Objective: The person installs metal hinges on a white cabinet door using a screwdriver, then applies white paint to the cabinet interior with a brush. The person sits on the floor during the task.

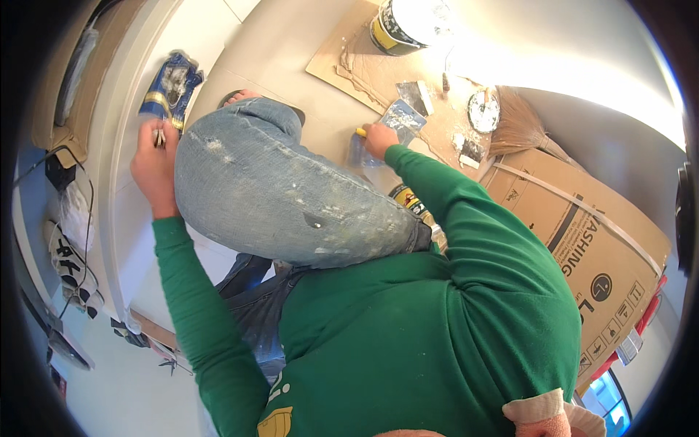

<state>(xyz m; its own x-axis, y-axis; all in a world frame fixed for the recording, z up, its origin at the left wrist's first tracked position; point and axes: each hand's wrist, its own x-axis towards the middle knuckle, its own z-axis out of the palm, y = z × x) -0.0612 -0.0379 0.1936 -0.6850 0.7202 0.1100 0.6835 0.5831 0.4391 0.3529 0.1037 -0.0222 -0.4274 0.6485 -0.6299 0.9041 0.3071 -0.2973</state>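
Note:
My left hand (154, 164) is beside my bent knee, its fingers curled round something small and dark that I cannot make out. Just beyond it lies a crumpled blue plastic packet (173, 84) with a yellow band. My right hand (380, 140) reaches past my leg to the floor, closed on a slim thing with a yellow end (361, 132). A bluish, plaster-smeared blade (404, 121) touches that hand; the fingers hide whether the two are joined. Below the hand is a clear bluish object (357, 154), of a kind I cannot tell.
A plaster-marked cardboard sheet (331, 62) bears a bucket (392, 35), another smeared blade (416, 97) and a round white-smeared lid (483, 111). A straw broom (520, 124) and a large carton (582, 233) stand to the right. Cables and shoes (69, 269) lie at the left.

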